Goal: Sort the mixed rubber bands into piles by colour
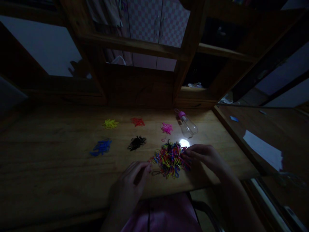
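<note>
A mixed heap of coloured rubber bands [170, 159] lies on the wooden table in front of me. At its left edge, my left hand [135, 177] has thumb and forefinger pinched together; whatever is between them is too small to make out. My right hand [204, 154] reaches into the heap's right side, its fingertips closed together among the bands. Beyond the heap are single-colour piles: pink bands [166, 128], red bands [137, 121], black bands [137, 142], yellow bands [110, 123] and blue bands [101, 147]. One loose pink band [163, 139] rests between the heap and the pink pile.
A clear bottle with a pink cap [188, 127] lies behind the heap, near a bright light spot [184, 143]. Wooden shelving [140, 85] rises at the table's back. On the right, a lower surface holds a white paper [263, 149] and a blue card [234, 119].
</note>
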Demonstrator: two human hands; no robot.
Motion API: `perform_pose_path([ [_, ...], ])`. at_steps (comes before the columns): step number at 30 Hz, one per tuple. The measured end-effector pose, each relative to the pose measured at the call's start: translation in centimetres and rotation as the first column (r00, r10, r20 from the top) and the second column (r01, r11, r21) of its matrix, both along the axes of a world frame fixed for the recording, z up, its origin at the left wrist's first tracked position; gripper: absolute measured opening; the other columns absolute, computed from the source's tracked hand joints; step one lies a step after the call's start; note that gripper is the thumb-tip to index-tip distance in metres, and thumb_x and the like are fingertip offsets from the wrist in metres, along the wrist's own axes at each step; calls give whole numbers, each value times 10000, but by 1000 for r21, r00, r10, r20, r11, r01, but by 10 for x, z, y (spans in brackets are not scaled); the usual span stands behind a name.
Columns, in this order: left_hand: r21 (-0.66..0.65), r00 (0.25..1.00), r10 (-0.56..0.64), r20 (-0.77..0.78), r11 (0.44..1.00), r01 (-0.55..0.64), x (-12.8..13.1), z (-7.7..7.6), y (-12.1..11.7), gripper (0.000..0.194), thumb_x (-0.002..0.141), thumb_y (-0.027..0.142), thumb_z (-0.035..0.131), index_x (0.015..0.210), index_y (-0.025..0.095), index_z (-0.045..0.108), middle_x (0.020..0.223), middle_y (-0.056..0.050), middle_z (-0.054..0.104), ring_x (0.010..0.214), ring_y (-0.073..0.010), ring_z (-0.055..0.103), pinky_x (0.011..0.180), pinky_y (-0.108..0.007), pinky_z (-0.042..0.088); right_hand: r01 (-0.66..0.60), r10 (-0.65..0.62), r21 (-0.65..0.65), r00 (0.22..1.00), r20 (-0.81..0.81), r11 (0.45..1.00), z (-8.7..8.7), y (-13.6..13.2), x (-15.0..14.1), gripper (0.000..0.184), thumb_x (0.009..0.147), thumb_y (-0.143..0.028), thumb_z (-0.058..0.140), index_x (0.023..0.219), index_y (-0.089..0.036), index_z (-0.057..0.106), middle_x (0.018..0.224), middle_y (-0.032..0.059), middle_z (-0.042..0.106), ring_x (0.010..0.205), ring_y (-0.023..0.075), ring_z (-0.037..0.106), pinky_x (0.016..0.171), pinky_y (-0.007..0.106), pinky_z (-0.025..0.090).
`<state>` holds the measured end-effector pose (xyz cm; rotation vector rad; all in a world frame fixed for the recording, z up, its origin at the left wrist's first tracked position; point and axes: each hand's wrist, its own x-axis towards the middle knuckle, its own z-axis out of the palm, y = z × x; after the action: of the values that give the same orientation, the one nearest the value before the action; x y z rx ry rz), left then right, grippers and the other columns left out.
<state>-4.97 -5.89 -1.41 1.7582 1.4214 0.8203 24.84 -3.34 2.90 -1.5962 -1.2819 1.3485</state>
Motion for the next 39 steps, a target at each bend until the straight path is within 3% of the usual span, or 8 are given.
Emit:
perform_pose_path([
  [9,31,1000,-2,1,1000,2,0,-4,1,194,951,373,488,931,267,648,971,-16,700,942,-198,653,826,-285,503,59,-60,90,998,14,994,12,21,-5,265,712,-387,791,854,-169,741,841,67,750,761,195,720,734,315,569],
  [14,17,1000,10,-2,1000,-10,0,1,0,218,959,369,466,922,262,653,968,-15,707,930,-193,665,813,-277,512,23,-21,38,998,-50,999,16,30,-18,259,709,-386,795,837,-168,741,800,62,754,710,187,721,702,311,579],
  [24,-4,1000,-3,12,1000,3,0,2,0,198,960,360,478,913,266,645,958,-6,697,932,-187,656,821,-267,495,168,-176,-70,975,-137,983,5,19,-28,282,655,-377,830,819,-165,743,799,80,749,704,205,729,733,353,602],
  [31,-24,1000,-6,9,1000,7,0,3,-1,199,964,366,473,935,265,642,977,-8,694,947,-190,650,840,-276,487,184,-205,-115,955,-213,976,-3,13,-28,283,661,-362,837,832,-159,740,782,52,741,695,155,712,729,292,580],
  [36,-19,1000,0,6,1000,0,0,3,0,205,964,365,471,926,264,646,980,-15,700,949,-195,653,829,-278,493,123,-146,-122,968,-202,985,1,20,-25,262,669,-358,833,846,-176,766,801,52,748,707,150,709,766,304,579],
  [39,6,1000,1,12,1000,-1,1,2,0,202,963,358,472,941,261,648,993,-23,704,955,-198,656,832,-282,498,-44,24,-118,985,-169,992,10,40,-34,261,685,-374,818,867,-191,781,780,56,756,707,161,714,751,309,580],
])
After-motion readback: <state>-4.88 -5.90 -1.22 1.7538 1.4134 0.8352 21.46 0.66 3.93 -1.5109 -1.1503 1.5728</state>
